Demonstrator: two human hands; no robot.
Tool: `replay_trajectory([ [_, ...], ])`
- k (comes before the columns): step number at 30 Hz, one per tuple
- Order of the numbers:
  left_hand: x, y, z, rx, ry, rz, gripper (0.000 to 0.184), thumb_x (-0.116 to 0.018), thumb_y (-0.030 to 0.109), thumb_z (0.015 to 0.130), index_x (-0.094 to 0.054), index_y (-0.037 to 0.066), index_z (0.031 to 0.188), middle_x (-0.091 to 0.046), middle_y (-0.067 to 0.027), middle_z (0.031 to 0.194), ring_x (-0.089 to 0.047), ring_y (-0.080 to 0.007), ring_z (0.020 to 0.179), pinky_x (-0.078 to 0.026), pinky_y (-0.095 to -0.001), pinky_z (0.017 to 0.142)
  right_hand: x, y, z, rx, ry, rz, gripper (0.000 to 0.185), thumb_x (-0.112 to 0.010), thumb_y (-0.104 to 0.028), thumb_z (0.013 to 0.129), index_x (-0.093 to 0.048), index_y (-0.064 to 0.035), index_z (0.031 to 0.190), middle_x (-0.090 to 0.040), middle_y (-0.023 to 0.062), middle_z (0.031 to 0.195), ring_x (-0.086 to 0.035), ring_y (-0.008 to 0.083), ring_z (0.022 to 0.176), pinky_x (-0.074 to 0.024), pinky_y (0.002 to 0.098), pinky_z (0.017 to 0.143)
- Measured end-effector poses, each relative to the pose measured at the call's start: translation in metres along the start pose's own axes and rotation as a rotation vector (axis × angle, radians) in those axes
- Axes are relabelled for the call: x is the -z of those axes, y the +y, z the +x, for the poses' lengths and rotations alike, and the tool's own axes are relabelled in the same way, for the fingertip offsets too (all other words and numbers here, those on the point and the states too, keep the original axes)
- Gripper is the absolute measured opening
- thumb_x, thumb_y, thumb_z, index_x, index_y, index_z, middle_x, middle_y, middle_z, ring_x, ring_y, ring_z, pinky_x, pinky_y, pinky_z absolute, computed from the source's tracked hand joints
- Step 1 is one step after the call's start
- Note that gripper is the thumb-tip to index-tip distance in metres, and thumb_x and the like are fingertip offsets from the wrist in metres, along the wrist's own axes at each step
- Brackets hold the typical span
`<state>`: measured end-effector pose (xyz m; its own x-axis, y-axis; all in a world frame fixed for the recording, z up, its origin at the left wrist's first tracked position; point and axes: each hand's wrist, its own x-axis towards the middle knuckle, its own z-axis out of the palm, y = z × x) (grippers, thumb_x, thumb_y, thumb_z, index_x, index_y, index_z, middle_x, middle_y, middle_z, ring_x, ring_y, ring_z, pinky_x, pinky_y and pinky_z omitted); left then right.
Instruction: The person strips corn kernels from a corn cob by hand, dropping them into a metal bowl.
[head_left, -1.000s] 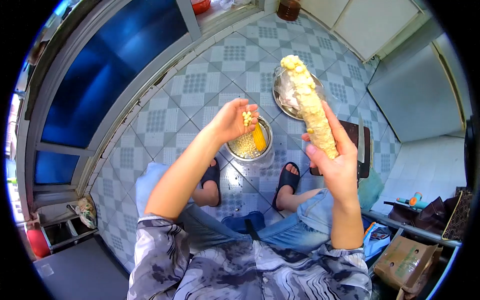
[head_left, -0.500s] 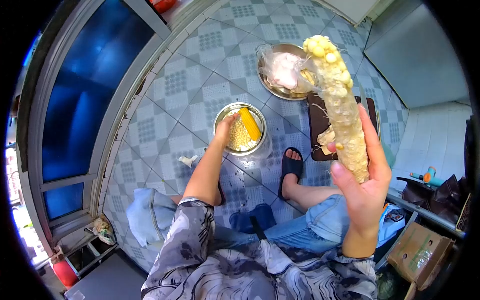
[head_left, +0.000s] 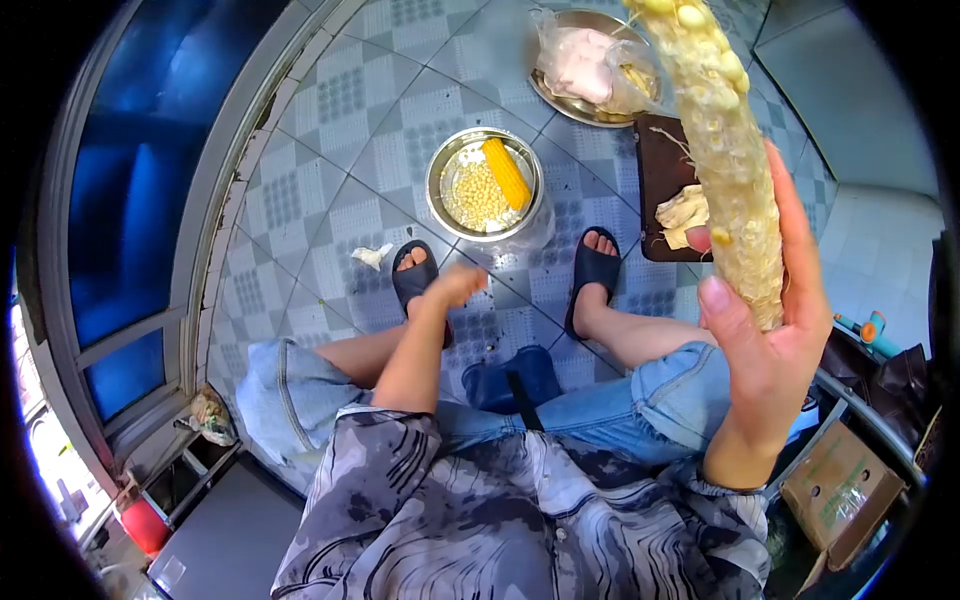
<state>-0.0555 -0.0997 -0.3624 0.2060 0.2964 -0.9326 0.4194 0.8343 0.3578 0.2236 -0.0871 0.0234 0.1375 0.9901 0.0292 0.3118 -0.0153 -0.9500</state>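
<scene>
In my right hand (head_left: 765,300) I hold a mostly stripped corn cob (head_left: 735,170) upright, with pale kernels left near its top end. The thumb presses its near side and the fingers wrap behind. My left hand (head_left: 460,287) hangs over the floor, just below a metal bowl (head_left: 432,190) and apart from it. Motion blurs its curled fingers, so whether anything is in them is unclear. Loose corn kernels (head_left: 475,195) lie in the bowl, and a yellow ear of corn (head_left: 507,175) leans across its right side.
A second metal bowl (head_left: 560,100) holds a plastic bag with pale pink contents (head_left: 580,65). Husk scraps (head_left: 682,215) lie on a dark board (head_left: 655,160) behind the cob. A white scrap (head_left: 372,256) is on the tiles. At right stands a cardboard box (head_left: 840,495).
My left hand has left the bowl and drawn back toward my body. The cob in my right hand sits slightly higher and farther right in view. The view has tilted down.
</scene>
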Motion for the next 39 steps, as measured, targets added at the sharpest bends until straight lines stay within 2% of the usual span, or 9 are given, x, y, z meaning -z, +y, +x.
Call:
replay_trajectory([
  [1, -0.012, -0.031, 0.014, -0.093, 0.132, 0.424, 0.026, -0.068, 0.026, 0.064, -0.067, 0.001, 0.071, -0.065, -0.0135, 0.068, -0.06, -0.0268, 0.057, -0.048, -0.038, 0.054, -0.002, 0.0, 0.001, -0.008, -0.007, 0.007, 0.07, -0.065, -0.008, 0.074, -0.037, -0.0007, 0.138, -0.062, 0.0118, 0.102, -0.053, 0.006, 0.07, -0.0386, 0.0159, 0.056],
  [3, -0.037, -0.074, 0.024, 0.006, 0.147, 0.849, 0.03, -0.066, 0.025, 0.065, -0.07, 0.0, 0.081, -0.069, -0.0173, 0.087, -0.065, -0.0345, 0.082, -0.051, -0.0385, 0.072, -0.007, 0.0, 0.003, 0.034, -0.017, 0.014, 0.071, -0.065, -0.008, 0.074, -0.036, 0.001, 0.138, -0.059, 0.0128, 0.11, -0.056, 0.0095, 0.079, -0.0423, 0.018, 0.062],
  [14, -0.117, -0.096, 0.006, 0.254, 0.136, 0.823, 0.035, -0.055, 0.023, 0.076, -0.067, 0.008, 0.105, -0.063, -0.0149, 0.113, -0.059, -0.0314, 0.108, -0.049, -0.0406, 0.086, -0.018, 0.002, 0.009, -0.049, 0.025, 0.001, 0.071, -0.063, -0.005, 0.073, -0.035, 0.0036, 0.138, -0.053, 0.0144, 0.124, -0.058, 0.0173, 0.094, -0.0473, 0.0242, 0.075],
  [20, -0.11, -0.133, 0.05, 0.143, 0.053, 0.797, 0.034, -0.056, 0.027, 0.078, -0.068, 0.005, 0.101, -0.062, -0.018, 0.113, -0.06, -0.0349, 0.105, -0.048, -0.0421, 0.087, -0.025, 0.003, 0.013, -0.088, 0.016, 0.149, 0.07, -0.062, -0.006, 0.073, -0.036, 0.0033, 0.138, -0.052, 0.0144, 0.126, -0.058, 0.0167, 0.096, -0.046, 0.0256, 0.082],
  [22, -0.089, -0.055, 0.007, 0.173, 0.182, 0.498, 0.04, -0.048, 0.035, 0.08, -0.068, 0.004, 0.096, -0.062, -0.0217, 0.109, -0.06, -0.0362, 0.103, -0.047, -0.0428, 0.087, -0.023, 0.004, 0.012, -0.046, -0.02, 0.048, 0.069, -0.063, -0.008, 0.075, -0.036, 0.0036, 0.137, -0.051, 0.0142, 0.127, -0.058, 0.0165, 0.098, -0.0452, 0.0276, 0.086],
  [24, -0.061, -0.055, 0.06, -0.319, 0.167, 0.679, 0.045, -0.042, 0.038, 0.082, -0.068, 0.002, 0.089, -0.063, -0.0246, 0.099, -0.061, -0.0369, 0.097, -0.046, -0.0439, 0.085, -0.023, 0.003, 0.011, -0.022, -0.035, 0.052, 0.068, -0.062, -0.007, 0.076, -0.036, 0.0038, 0.137, -0.051, 0.0139, 0.127, -0.058, 0.0164, 0.098, -0.0453, 0.0276, 0.086],
  [29, -0.018, 0.068, -0.004, -0.435, 0.56, 0.127, 0.046, -0.047, 0.04, 0.084, -0.066, 0.0, 0.073, -0.064, -0.0196, 0.07, -0.062, -0.0352, 0.065, -0.048, -0.0429, 0.064, -0.021, 0.004, 0.01, 0.015, -0.104, 0.125, 0.061, -0.057, 0.007, 0.078, -0.04, 0.0012, 0.136, -0.052, 0.0125, 0.126, -0.053, 0.016, 0.108, -0.0423, 0.0272, 0.092],
  [34, -0.003, 0.112, -0.031, -0.371, 0.308, -0.118, 0.033, -0.056, 0.03, 0.085, -0.058, 0.005, 0.065, -0.048, -0.0015, 0.052, -0.04, -0.0114, 0.038, -0.031, -0.0278, 0.036, -0.02, 0.017, 0.009, 0.068, -0.134, 0.044, 0.06, -0.06, 0.006, 0.076, -0.043, 0.001, 0.133, -0.053, 0.0134, 0.128, -0.05, 0.017, 0.116, -0.0383, 0.0274, 0.097],
  [39, 0.007, 0.203, -0.149, -0.634, -0.079, -0.419, 0.021, -0.049, 0.016, 0.09, -0.059, 0.001, 0.079, -0.051, -0.0021, 0.061, -0.039, -0.0087, 0.043, -0.033, -0.0244, 0.04, -0.023, 0.023, 0.008, 0.144, -0.115, 0.046, 0.058, -0.064, 0.001, 0.077, -0.043, 0.004, 0.132, -0.055, 0.0171, 0.124, -0.053, 0.0179, 0.113, -0.0408, 0.0284, 0.095],
])
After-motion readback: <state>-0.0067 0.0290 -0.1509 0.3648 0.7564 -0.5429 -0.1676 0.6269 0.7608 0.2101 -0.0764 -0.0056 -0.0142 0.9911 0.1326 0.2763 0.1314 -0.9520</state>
